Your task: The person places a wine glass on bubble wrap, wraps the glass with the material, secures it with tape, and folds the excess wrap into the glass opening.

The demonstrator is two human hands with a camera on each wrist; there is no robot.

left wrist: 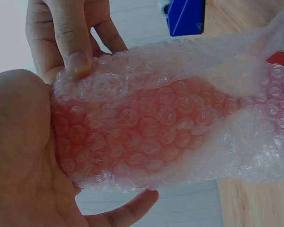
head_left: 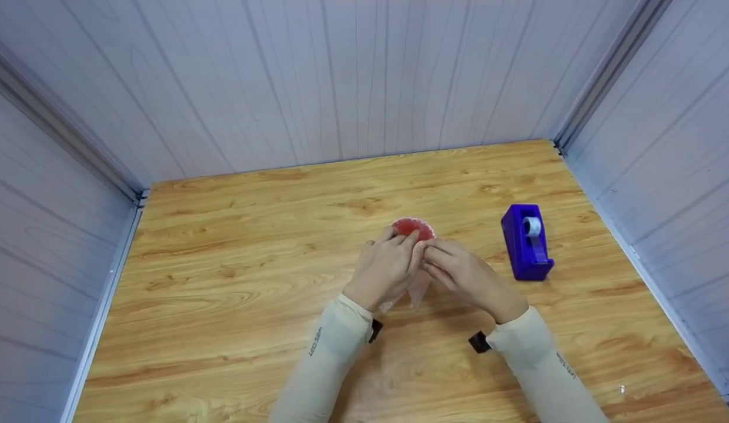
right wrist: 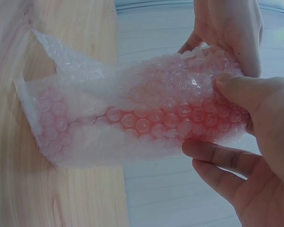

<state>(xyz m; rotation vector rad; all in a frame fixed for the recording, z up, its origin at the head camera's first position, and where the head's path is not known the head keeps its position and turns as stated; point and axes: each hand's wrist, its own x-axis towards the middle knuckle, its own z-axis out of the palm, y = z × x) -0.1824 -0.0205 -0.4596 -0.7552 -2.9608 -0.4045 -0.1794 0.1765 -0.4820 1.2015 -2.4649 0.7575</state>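
A red goblet-shaped object point(head_left: 413, 224), wide at one end and narrowing to a stem, stands wrapped in clear bubble wrap point(left wrist: 146, 120). My left hand point(head_left: 383, 265) holds it around the wide end, with fingers over the rim in the head view. From the other side, my right hand point(head_left: 463, 273) grips the wrapped wide end. In the right wrist view, the right thumb point(right wrist: 241, 90) presses on the wrap and the fingers lie along its lower side. Loose wrap point(right wrist: 78, 61) sticks out around the narrow end. The hands partly hide the object in the head view.
A blue tape dispenser point(head_left: 526, 244) with a roll of clear tape point(head_left: 532, 227) stands on the wooden table point(head_left: 235, 247), right of the hands. Pale panel walls point(head_left: 353, 76) enclose the table at the back and both sides.
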